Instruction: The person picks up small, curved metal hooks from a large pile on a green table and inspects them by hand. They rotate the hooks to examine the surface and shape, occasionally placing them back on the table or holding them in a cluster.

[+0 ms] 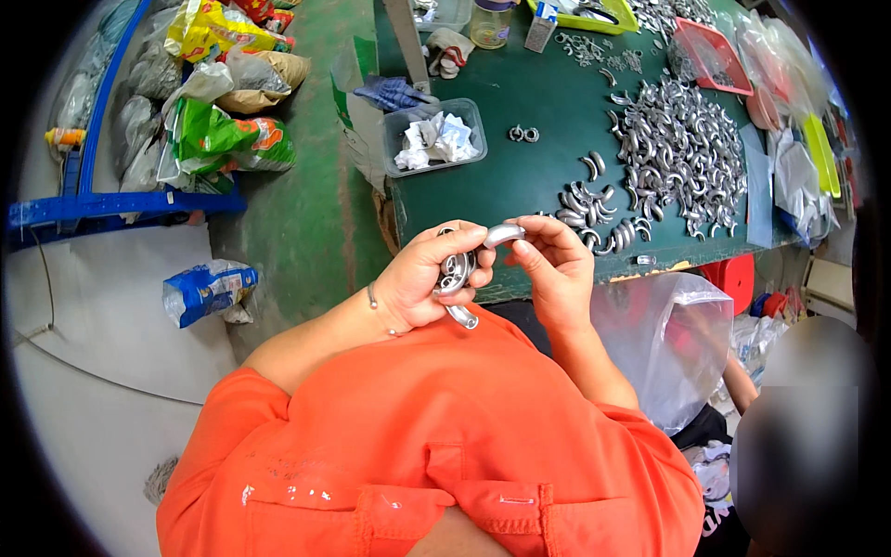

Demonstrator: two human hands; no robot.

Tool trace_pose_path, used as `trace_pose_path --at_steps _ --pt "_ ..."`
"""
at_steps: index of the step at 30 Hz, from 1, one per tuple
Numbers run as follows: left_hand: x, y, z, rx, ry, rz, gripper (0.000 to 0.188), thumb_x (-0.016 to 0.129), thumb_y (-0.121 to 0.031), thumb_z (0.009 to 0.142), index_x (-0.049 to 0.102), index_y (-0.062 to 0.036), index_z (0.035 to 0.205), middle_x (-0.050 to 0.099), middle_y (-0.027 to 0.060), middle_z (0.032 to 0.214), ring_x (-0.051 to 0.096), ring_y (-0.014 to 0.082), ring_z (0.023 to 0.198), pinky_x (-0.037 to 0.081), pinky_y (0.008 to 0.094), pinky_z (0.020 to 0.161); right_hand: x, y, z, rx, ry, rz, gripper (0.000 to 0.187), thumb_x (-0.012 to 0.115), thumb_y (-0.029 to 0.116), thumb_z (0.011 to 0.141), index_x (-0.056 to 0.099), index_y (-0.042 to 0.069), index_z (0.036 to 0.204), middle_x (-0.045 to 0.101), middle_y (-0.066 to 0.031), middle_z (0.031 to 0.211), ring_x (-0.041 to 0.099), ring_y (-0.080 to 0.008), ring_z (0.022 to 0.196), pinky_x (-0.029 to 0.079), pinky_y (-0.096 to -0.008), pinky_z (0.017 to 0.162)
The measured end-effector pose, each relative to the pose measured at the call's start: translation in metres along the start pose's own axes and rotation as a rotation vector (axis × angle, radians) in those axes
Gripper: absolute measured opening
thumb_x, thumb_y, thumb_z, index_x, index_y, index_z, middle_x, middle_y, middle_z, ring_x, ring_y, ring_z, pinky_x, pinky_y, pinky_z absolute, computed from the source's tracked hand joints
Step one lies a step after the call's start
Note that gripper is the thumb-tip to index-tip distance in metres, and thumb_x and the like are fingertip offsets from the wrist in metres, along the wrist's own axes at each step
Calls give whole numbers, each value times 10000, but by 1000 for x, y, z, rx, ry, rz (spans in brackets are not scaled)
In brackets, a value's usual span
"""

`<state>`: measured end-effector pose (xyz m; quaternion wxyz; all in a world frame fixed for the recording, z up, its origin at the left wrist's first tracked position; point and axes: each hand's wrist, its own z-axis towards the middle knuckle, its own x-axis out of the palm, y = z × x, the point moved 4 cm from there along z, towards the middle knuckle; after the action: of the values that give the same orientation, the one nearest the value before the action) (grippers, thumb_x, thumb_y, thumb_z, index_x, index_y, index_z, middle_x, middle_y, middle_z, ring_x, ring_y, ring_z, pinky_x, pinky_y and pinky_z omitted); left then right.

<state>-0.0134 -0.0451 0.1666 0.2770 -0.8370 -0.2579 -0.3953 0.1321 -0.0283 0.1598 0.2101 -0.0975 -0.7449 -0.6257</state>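
My left hand (413, 283) is closed around several curved silver metal pieces (455, 269); one pokes out below its fingers. Between both hands, one shiny curved metal piece (504, 234) is pinched, its left end at my left thumb and its right end in the fingertips of my right hand (564, 269). Just beyond my right hand, a small group of similar curved pieces (585, 204) lies on the green table (520, 195). A large heap of the same pieces (682, 153) spreads to the right. Two small metal pieces (523, 134) lie together farther back.
A clear plastic tub (473, 153) with crumpled white paper stands at the table's left edge. Toward the back are a jar (490, 26), a small box (540, 30) and a red basket (715, 58). A clear plastic bag (664, 343) hangs at right, beside another person's arm (740, 382).
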Motion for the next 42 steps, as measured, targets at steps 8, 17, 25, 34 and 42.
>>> trace_pose_path --at_steps 8,17,25,34,42 --pt "-6 -4 -28 125 35 41 119 565 -182 841 521 -72 834 545 50 736 503 124 599 311 187 352 25 -3 -1 -87 99 -29 216 567 -58 796 560 -28 1009 589 -129 1022 574 -159 897 494 -258 761" --pt "-39 -12 -95 186 88 33 110 553 -163 854 541 -53 861 568 60 731 547 113 581 319 186 351 89 -10 -33 -209 184 -107 221 585 -92 765 569 -25 974 576 -141 1040 559 -168 937 464 -262 804" --pt "-110 -31 -210 305 134 16 143 540 -188 860 525 -57 803 537 56 731 498 124 608 293 181 341 204 -55 -88 -166 278 -140 216 588 -88 768 545 -34 972 578 -116 1011 556 -156 924 451 -251 797" --pt "-163 -44 -322 524 110 -41 189 524 -228 875 517 -55 798 532 61 736 484 125 605 286 182 340 315 -86 -117 60 444 -149 209 610 -34 775 534 -45 970 601 -95 892 586 -138 759 479 -238 689" --pt "-182 -39 -367 667 105 -64 190 545 -236 864 518 -58 804 539 56 722 499 125 583 290 187 336 359 -99 -133 35 603 -166 207 601 -62 777 544 -33 974 597 -73 898 579 -117 808 471 -223 710"
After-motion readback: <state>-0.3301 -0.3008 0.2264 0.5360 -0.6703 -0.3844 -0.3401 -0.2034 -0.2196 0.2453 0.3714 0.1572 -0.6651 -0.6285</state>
